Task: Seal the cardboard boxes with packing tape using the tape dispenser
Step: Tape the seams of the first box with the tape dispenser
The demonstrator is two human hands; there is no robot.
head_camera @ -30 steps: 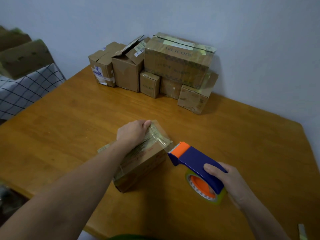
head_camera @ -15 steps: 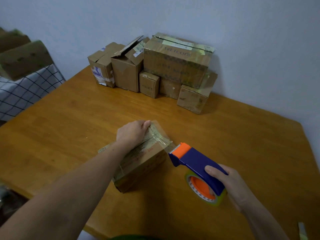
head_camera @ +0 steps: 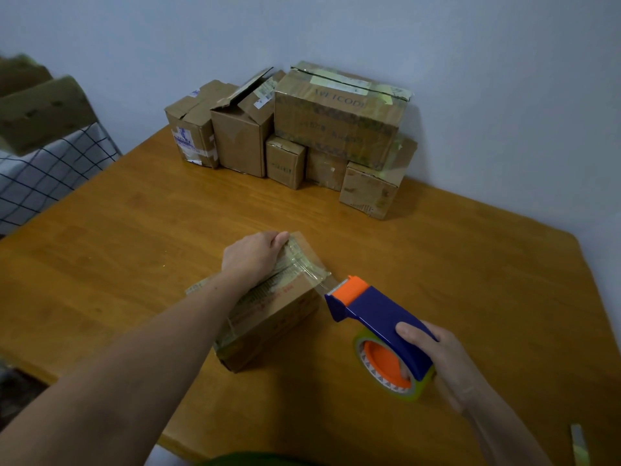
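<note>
A small cardboard box (head_camera: 268, 317) lies on the wooden table (head_camera: 134, 230), its top covered with clear tape. My left hand (head_camera: 252, 257) rests on the far end of the box top, fingers curled over its far edge. My right hand (head_camera: 443, 361) grips the blue handle of a blue and orange tape dispenser (head_camera: 376, 317) just right of the box. The roll of tape (head_camera: 386, 368) hangs under the handle. A short strip of clear tape (head_camera: 324, 284) runs from the box's right edge to the dispenser's orange blade end.
Several cardboard boxes (head_camera: 336, 119) are stacked at the far side of the table against the wall. On the left a checked cloth (head_camera: 43, 169) carries more cardboard. A strip of tape (head_camera: 579, 442) lies at the table's lower right edge.
My right hand has drawn the dispenser a little to the right, away from the box, stretching the tape. My left hand stays on the box.
</note>
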